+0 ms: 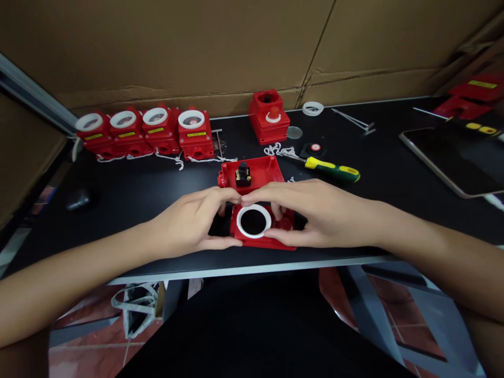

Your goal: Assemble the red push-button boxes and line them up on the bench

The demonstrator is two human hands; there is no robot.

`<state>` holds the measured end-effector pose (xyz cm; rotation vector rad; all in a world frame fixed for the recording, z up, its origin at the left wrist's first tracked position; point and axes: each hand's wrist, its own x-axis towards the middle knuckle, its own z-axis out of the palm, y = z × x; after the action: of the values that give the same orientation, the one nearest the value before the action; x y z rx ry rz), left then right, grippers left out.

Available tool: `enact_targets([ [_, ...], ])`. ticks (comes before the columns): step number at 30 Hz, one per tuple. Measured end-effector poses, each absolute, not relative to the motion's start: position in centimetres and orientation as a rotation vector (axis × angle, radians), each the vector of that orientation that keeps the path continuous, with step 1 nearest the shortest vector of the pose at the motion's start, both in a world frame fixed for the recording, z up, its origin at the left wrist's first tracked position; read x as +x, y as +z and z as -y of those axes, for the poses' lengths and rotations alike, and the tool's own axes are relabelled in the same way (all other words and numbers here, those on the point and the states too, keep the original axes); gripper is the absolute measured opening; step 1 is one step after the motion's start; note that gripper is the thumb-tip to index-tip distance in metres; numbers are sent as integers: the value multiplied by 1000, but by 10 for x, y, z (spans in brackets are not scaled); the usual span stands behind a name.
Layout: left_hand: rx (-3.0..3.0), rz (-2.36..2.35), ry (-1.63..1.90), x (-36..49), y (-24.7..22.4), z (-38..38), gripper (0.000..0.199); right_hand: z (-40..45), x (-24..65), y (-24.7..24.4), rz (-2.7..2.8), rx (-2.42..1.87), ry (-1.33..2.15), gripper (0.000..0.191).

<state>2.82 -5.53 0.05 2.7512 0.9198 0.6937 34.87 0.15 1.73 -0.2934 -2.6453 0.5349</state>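
So both hands are on the red cover (240,236) near the tabletop's (157,268) front edge: left hand (197,218) gripping its left side, right hand (315,212) pinching the right part, seemingly touching the white ring (254,206). Open red box (270,170) sits just behind.

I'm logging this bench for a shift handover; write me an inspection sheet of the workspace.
Surface: dark tabletop; small debris behind the work.
Job's things: red cover with white ring; open red base behind it, holding black block.
Clutter: green-yellow screwdriver, loose white ring, metal rods, tablet-like device.
Hands: left at the cover's left end; right, thumb by its ring.
Cables: none clearly seen; white string by four red boxes.
Surroundings: cardboard behind; pale-strapped bag below.
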Motion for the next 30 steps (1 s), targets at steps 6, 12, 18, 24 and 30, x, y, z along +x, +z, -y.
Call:
enact_targets([
  [6, 2723, -924, 698, 32, -2, 56, 60, 2, 343, 10, 2613, -437, 432, 64],
  [12, 2755, -930, 732, 31, -4, 56, 61, 2, 348, 21, 2597, -319, 555, 58],
  [18, 2747, -914, 784, 30, -7, 56, 64, 0, 348, 23, 2574, -212, 643, 66],
  [24, 2716, -949, 732, 29, -6, 58, 68, -2, 347, 21, 2577, -208, 747, 49],
  [30, 2706, -946, 713, 30, -7, 58, 65, -3, 344, 20, 2580, -194, 719, 46],
])
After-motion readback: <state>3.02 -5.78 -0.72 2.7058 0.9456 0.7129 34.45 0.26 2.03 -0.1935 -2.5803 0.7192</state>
